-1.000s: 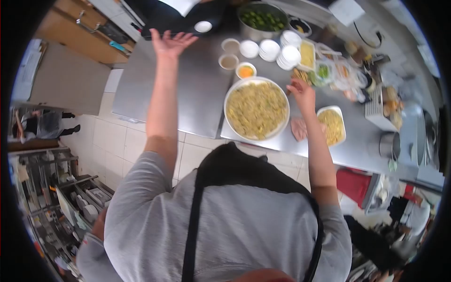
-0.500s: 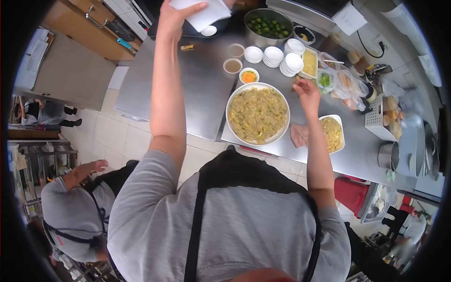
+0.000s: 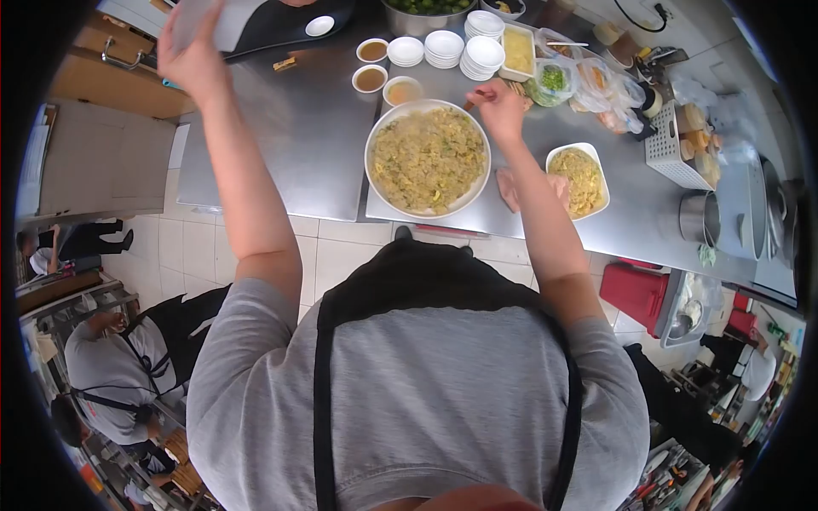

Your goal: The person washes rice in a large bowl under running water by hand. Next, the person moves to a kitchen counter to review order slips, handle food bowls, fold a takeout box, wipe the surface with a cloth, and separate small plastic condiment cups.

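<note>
At the upper left, my left hand [image 3: 194,64] is raised, its thumb and fingers closed around a pale, flat, sheet-like thing [image 3: 191,24]. My right hand [image 3: 501,109] pinches a small brown thing [image 3: 469,105], possibly a handle, above the counter. Just left of and below that hand stands a wide white bowl [image 3: 370,175] full of fried rice [image 3: 428,162]. A small cup [image 3: 402,91] with pale orange contents touches its far rim. Under my right forearm lies a pinkish cloth [image 3: 509,189], beside a squarish white dish [image 3: 603,192] of similar rice.
Two cups of brown sauce [image 3: 371,79], stacks of small white dishes [image 3: 443,48] and a pot [image 3: 426,24] of green vegetables stand at the back. Plastic bags [image 3: 592,89] and a white basket [image 3: 673,153] are on the right. A co-worker [image 3: 119,366] stands at left.
My view has shifted, moving the counter items left and up. My left hand has swung further left with the pale sheet-like thing. My right hand is now nearer the rice bowl's rim.
</note>
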`<state>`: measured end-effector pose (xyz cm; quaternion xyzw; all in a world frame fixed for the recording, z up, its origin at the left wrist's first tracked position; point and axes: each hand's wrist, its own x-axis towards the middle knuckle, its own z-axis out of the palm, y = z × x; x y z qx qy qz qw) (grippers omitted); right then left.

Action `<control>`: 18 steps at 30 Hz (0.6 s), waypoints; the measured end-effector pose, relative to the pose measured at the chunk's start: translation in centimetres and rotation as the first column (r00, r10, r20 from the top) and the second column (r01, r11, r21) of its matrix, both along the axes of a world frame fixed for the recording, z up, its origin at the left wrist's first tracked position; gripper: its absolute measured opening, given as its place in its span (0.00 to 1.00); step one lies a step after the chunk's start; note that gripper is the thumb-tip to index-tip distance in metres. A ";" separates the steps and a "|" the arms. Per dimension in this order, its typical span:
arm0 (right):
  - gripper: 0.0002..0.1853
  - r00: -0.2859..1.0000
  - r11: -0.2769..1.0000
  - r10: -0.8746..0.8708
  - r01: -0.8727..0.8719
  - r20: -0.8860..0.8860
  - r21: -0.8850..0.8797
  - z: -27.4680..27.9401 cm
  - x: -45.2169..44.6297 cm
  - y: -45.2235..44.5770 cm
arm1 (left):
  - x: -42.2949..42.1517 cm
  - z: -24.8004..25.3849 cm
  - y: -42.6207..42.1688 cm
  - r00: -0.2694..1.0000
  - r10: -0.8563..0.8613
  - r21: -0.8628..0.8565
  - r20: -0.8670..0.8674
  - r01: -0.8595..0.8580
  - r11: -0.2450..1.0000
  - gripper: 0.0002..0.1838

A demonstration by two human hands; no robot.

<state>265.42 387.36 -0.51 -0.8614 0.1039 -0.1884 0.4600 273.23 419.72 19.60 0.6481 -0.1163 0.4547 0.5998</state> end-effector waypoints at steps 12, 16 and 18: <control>0.30 0.638 0.796 0.510 -0.098 -0.576 0.597 -1.9 -3.4 -4.6 | -7.9 -1.9 15.8 0.959 0.279 -0.143 -0.046 -0.283 0.948 0.19; 0.21 0.642 0.670 0.588 -0.046 -0.492 0.741 -2.8 -6.3 -2.9 | -11.2 -3.7 21.6 0.902 0.420 -0.146 -0.102 -0.432 0.890 0.20; 0.20 0.669 0.636 0.580 -0.014 -0.465 0.772 -4.3 -7.2 -2.1 | -12.5 -4.1 22.7 0.898 0.428 -0.172 -0.100 -0.439 0.882 0.20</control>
